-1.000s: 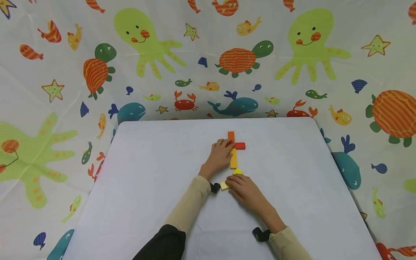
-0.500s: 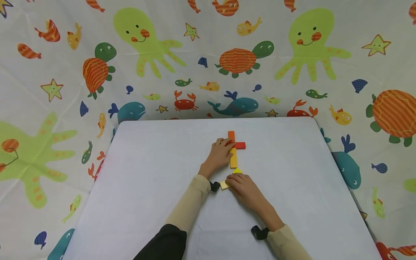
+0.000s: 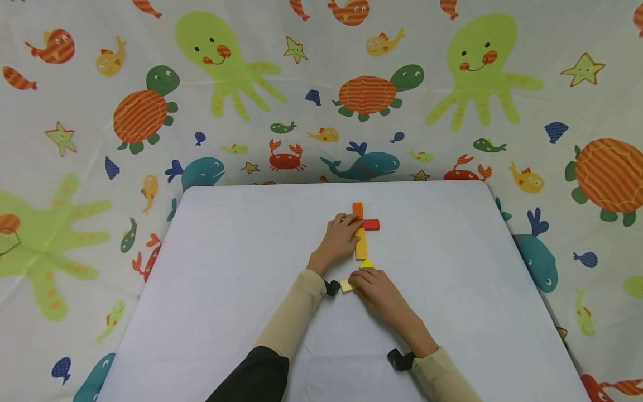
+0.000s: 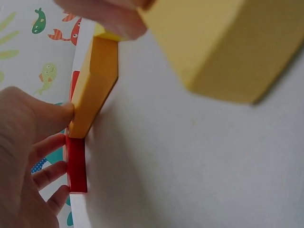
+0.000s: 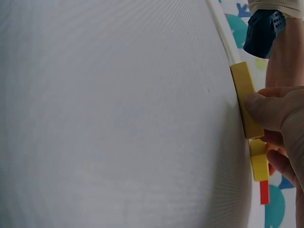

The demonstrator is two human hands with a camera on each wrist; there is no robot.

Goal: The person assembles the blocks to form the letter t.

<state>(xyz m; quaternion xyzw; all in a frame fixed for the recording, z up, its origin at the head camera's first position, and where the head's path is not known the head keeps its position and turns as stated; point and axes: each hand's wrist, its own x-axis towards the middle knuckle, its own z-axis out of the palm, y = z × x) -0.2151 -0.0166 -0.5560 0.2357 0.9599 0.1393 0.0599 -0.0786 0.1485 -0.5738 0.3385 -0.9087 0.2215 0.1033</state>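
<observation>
My left hand (image 3: 337,244) rests at the left end of a red block (image 3: 370,225) lying crosswise on the table. In the left wrist view, its thumb touches the amber block (image 4: 92,80) and its spread fingertips touch the red block's side. My right hand (image 3: 384,296) pinches a pale yellow block (image 3: 346,286) between thumb and fingers; much of this block is covered in the head view. Beyond that hand a bright yellow triangular block (image 3: 367,264) meets the near end of the amber block. An orange block (image 3: 357,209) stands out past the red one.
The blocks lie in a line on a white table (image 3: 241,240). Behind it and along its sides hangs a cloth (image 3: 311,50) printed with sea animals. A dark wrist device (image 3: 400,360) sits on the right wrist, another (image 3: 332,288) on the left.
Both hands and the blocks stay practically where they were. The left part of the printed cloth has shifted to the left.
</observation>
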